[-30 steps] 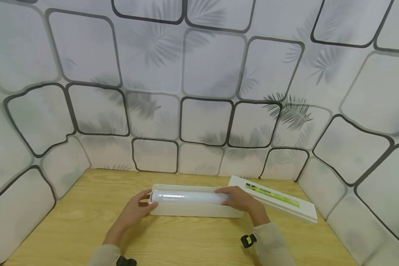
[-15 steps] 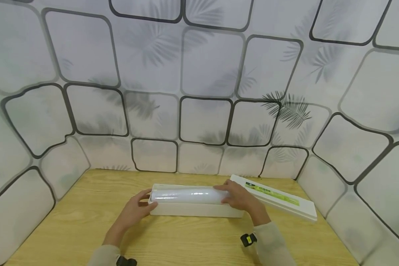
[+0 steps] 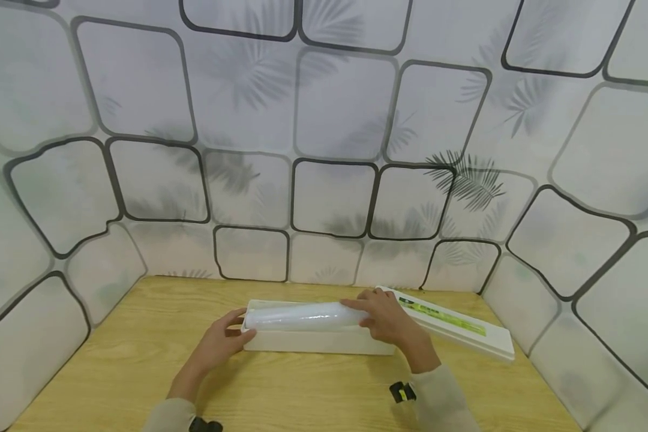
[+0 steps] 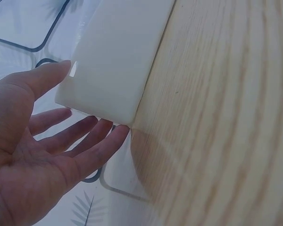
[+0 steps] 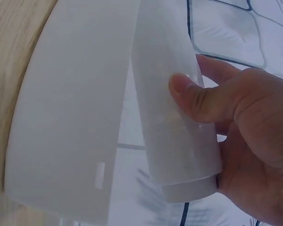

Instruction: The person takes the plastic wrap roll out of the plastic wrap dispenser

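A long white box [image 3: 318,341] without its lid lies on the wooden table. Inside it is a shiny whitish roll of cling film [image 3: 302,315], its right end raised above the rim and its left end still down in the box. My right hand [image 3: 389,321] grips the raised end; the right wrist view shows the thumb across the film and a pale core [image 5: 191,190] sticking out. At the box's left end, my left hand [image 3: 221,337] holds the corner, thumb at the front rim and fingertips [image 4: 118,134] against the end wall.
The white lid [image 3: 491,343] with a green-yellow label lies aslant on the table to the right, partly behind my right hand. The wooden table [image 3: 302,390] runs back to a patterned wall covering [image 3: 335,198] that also closes in both sides.
My right hand has lifted the right end of the roll, so the roll now tilts up out of the box. The left hand and the box have stayed in place.
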Available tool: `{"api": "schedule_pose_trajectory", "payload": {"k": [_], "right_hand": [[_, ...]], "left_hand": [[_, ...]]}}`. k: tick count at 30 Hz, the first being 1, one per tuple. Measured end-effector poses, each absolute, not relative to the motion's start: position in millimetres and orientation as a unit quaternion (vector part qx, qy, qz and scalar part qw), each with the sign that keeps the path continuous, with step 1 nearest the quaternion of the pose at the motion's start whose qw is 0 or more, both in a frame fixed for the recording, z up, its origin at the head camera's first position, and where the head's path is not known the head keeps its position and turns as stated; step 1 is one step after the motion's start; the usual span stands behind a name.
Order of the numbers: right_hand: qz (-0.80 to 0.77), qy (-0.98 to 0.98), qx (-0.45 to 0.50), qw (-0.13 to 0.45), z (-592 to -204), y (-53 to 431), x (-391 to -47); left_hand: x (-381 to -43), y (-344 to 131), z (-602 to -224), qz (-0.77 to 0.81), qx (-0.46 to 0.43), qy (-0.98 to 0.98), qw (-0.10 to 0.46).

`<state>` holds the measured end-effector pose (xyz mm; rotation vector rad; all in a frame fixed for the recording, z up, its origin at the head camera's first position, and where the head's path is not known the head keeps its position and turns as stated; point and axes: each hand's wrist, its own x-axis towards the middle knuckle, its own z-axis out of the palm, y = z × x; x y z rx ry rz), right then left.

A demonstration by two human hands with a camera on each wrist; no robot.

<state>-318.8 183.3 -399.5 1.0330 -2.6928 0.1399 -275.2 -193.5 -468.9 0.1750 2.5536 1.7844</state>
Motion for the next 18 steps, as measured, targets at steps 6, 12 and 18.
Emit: {"api": "schedule_pose_trajectory", "payload": {"k": [6, 12, 18], "right_hand": [[-0.004, -0.919, 0.357, 0.169, -390.5, 180.2, -311.0], [0.043, -0.916, 0.363, 0.166, -372.3, 189.2, -301.8], [0.112, -0.896, 0.403, 0.151, -355.4, 213.4, -295.7]], "left_hand": [[-272.1, -192.6, -468.2, 0.576, 0.049, 0.816, 0.011], [-272.4, -193.1, -470.0, 0.569, 0.047, 0.821, 0.014], [-274.4, -194.8, -469.6, 0.564, 0.061, 0.824, 0.008]]}}
